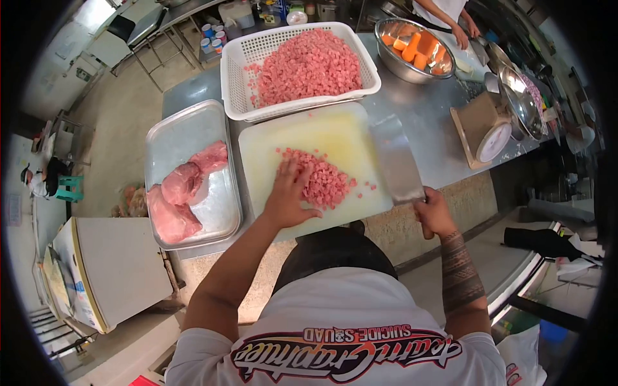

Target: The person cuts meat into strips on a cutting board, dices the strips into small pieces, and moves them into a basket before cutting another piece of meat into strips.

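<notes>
A heap of diced pink meat (327,184) lies on the white cutting board (264,145), with a few loose cubes to its right. My left hand (290,196) rests on the heap's left side, fingers apart and palm down. In my right hand (435,212) is the handle of a wide cleaver (398,161), its blade pointing away from me over the board's right edge. Beyond the board stands a white perforated basket (235,83) holding a large pile of diced meat (312,67). Large raw meat pieces (181,183) lie in the metal tray (215,206) at the left.
A steel bowl (412,74) holds carrots (411,48) at the back right. A weighing scale (486,132) stands on the right, near metal bowls (518,96). Another person's hands (465,32) are at the upper right. A seated person (48,180) is far left.
</notes>
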Demonstrator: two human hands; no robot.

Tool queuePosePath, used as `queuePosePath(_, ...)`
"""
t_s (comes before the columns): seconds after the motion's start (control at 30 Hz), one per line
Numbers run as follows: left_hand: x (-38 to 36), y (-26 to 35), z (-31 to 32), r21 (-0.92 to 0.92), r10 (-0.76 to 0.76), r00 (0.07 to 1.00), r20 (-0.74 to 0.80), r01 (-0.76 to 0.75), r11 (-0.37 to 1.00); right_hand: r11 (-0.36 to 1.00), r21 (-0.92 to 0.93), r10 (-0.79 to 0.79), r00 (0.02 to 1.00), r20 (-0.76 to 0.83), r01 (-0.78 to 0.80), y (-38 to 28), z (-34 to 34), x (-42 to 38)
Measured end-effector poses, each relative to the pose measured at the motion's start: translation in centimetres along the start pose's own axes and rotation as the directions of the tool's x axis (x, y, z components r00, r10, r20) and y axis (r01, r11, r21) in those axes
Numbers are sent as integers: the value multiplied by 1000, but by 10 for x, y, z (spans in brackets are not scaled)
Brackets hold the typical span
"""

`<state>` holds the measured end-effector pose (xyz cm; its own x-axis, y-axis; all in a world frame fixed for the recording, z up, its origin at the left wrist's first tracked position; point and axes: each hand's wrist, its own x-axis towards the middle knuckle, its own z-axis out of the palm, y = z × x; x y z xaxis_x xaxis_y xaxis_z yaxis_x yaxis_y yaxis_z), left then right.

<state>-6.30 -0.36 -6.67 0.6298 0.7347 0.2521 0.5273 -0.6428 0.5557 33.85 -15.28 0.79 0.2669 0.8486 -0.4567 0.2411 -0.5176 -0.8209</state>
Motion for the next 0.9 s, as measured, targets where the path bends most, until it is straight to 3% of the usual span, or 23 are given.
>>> queuePosePath(0.07,3,14,12,113,38,998,43,-43,993,992,110,59,998,-1,-58,35,-4,-9)
queuePosePath(0.2,7,27,35,174,-23,999,-25,27,984,982,142,117,991,66,-125,55,43,-18)
queuePosePath(0.3,6,44,43,200,-73,996,-59,84,976,985,159,44,987,157,-69,42,105,-14)
queuePosePath(0.37,8,54,44,206,-108,991,-77,122,971,984,178,5,993,117,-26,20,153,-17)
queuePosePath(0.47,8,47,52,198,-64,985,-160,95,976,991,130,-26,984,175,3,7,201,-16)
queuePosePath(0.57,9,44,50,118,-115,972,-206,141,983,978,210,-38,970,239,-13,0,212,-16)
queuePosePath(0.77,11,54,38,93,-46,973,-228,68,993,959,282,-50,951,306,-40,13,200,-19)
queuePosePath(0.9,38,71,10,99,17,955,-297,13,995,943,332,-99,950,296,-5,-36,174,-28)
